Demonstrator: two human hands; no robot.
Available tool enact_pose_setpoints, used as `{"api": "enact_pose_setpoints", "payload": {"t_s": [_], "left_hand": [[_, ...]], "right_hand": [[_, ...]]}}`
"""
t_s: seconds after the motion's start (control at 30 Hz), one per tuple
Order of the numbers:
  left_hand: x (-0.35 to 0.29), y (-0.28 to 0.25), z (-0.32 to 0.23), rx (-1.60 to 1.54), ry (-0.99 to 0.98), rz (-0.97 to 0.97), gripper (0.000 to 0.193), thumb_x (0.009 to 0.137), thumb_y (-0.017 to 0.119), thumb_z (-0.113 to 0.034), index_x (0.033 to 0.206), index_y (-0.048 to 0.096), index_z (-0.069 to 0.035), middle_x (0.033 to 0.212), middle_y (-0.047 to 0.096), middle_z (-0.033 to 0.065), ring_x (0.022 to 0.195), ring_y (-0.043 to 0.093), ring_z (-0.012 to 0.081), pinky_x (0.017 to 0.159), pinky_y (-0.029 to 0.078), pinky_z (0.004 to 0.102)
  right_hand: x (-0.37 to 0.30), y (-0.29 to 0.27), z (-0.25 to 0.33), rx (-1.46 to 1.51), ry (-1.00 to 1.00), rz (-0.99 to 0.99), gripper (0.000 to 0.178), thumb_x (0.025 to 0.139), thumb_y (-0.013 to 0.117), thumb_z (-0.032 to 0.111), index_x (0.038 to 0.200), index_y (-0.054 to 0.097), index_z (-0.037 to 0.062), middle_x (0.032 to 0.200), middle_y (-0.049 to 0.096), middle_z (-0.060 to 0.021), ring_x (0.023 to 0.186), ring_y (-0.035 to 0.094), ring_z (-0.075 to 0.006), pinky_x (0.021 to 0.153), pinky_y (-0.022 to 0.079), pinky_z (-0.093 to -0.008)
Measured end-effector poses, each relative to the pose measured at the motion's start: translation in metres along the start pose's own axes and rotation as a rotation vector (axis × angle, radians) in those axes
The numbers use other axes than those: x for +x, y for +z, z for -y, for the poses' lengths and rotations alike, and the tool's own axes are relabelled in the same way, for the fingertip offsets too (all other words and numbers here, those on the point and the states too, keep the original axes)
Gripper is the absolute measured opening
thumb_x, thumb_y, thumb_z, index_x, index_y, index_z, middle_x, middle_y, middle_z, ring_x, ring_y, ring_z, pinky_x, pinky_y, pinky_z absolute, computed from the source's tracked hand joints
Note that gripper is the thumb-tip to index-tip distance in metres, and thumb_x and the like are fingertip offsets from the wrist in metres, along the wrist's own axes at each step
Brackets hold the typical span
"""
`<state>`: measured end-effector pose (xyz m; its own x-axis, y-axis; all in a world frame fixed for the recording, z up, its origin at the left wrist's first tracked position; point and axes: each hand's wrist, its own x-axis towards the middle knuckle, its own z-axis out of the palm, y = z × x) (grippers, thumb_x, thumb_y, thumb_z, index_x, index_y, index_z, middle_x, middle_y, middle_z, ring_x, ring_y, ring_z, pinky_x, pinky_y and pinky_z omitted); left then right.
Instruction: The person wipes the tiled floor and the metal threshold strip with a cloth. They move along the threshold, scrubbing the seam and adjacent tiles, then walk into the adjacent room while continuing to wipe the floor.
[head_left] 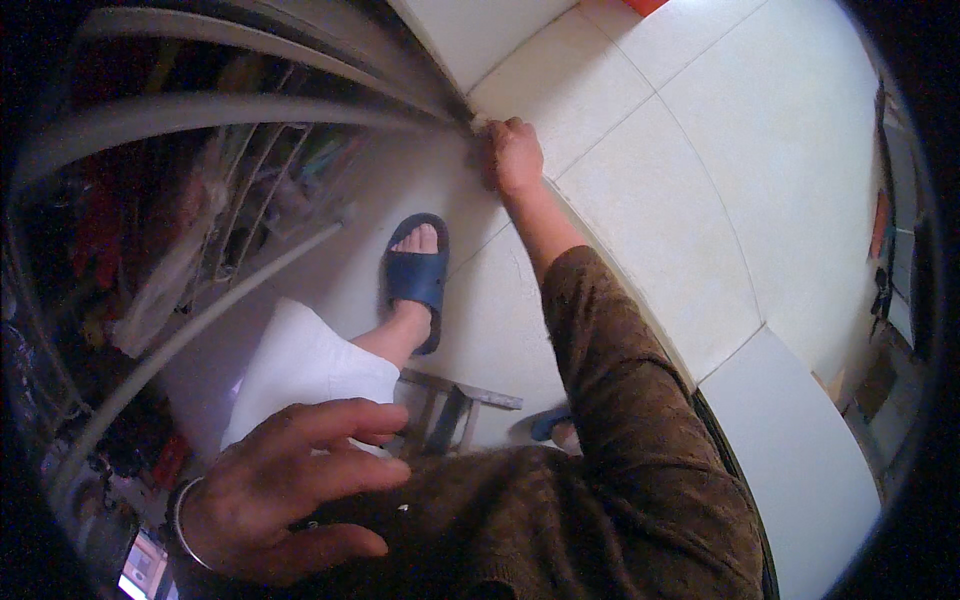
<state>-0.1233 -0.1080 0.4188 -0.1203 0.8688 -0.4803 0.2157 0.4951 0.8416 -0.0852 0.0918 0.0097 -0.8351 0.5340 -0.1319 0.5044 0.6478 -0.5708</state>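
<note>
My right hand (514, 155) reaches far forward and low, its fingers curled at the bottom edge of a white cabinet door (300, 110) where it meets the tiled floor. It grips the door's lower corner or rests against it; I cannot tell which. My left hand (285, 490) hovers close to the camera with its fingers spread, holding nothing, a thin bangle on the wrist. Below it lie my brown top and a white trouser leg (305, 365). One foot in a blue slipper (417, 275) stands on the floor.
White floor tiles (690, 170) spread to the right. A wire rack (250, 200) with bags and cluttered items fills the left. A small wooden stool (455, 405) sits beneath me. A second blue slipper (550, 425) peeks out beside it. More clutter lines the right edge.
</note>
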Motion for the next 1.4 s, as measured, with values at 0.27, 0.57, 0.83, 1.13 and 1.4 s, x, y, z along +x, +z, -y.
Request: {"api": "enact_pose_setpoints", "payload": {"t_s": [0.27, 0.57, 0.83, 1.13, 1.4], "left_hand": [[0.003, -0.001, 0.007, -0.015, -0.013, -0.003, 0.046, 0.076, 0.076, -0.028, 0.110, 0.058, -0.003, 0.123, 0.051, 0.0229, 0.103, 0.059, 0.0330, 0.085, 0.051, 0.0406], [0.000, 0.001, -0.007, 0.017, -0.100, -0.017, 0.047, 0.077, 0.075, -0.030, 0.111, 0.058, -0.002, 0.123, 0.051, 0.0231, 0.102, 0.060, 0.0327, 0.086, 0.050, 0.0417], [-0.003, -0.004, 0.002, 0.021, -0.060, -0.045, 0.048, 0.077, 0.075, -0.031, 0.111, 0.057, -0.002, 0.123, 0.051, 0.0227, 0.104, 0.059, 0.0321, 0.089, 0.048, 0.0409], [0.004, -0.005, -0.014, 0.035, -0.206, -0.015, 0.046, 0.076, 0.075, -0.033, 0.108, 0.059, -0.004, 0.124, 0.053, 0.0211, 0.105, 0.059, 0.0297, 0.091, 0.046, 0.0414], [0.019, 0.004, -0.026, 0.057, -0.232, -0.054, 0.043, 0.076, 0.075, -0.018, 0.111, 0.059, 0.000, 0.126, 0.050, 0.0179, 0.106, 0.057, 0.0299, 0.091, 0.046, 0.0388]], "right_hand": [[0.013, 0.035, -0.014, 0.056, -0.061, -0.077, 0.020, 0.078, 0.057, 0.013, 0.096, 0.067, 0.0150, 0.092, 0.061, -0.0127, 0.090, 0.057, -0.0334, 0.074, 0.049, -0.0427], [0.007, 0.026, 0.019, -0.145, -0.242, 0.021, 0.023, 0.078, 0.055, 0.011, 0.100, 0.063, 0.0102, 0.104, 0.056, -0.0110, 0.095, 0.055, -0.0322, 0.077, 0.050, -0.0418], [0.001, -0.024, -0.016, -0.033, -0.057, 0.179, 0.026, 0.077, 0.058, 0.017, 0.102, 0.061, 0.0085, 0.092, 0.060, -0.0170, 0.085, 0.059, -0.0372, 0.076, 0.050, -0.0434], [0.061, 0.008, -0.003, -0.011, -0.216, -0.017, 0.022, 0.081, 0.055, 0.020, 0.100, 0.064, 0.0123, 0.102, 0.062, -0.0139, 0.092, 0.060, -0.0345, 0.080, 0.049, -0.0436], [0.036, -0.005, -0.029, -0.279, -0.287, 0.314, 0.020, 0.082, 0.053, 0.020, 0.097, 0.066, 0.0181, 0.097, 0.061, -0.0078, 0.099, 0.056, -0.0311, 0.079, 0.050, -0.0421]]}}
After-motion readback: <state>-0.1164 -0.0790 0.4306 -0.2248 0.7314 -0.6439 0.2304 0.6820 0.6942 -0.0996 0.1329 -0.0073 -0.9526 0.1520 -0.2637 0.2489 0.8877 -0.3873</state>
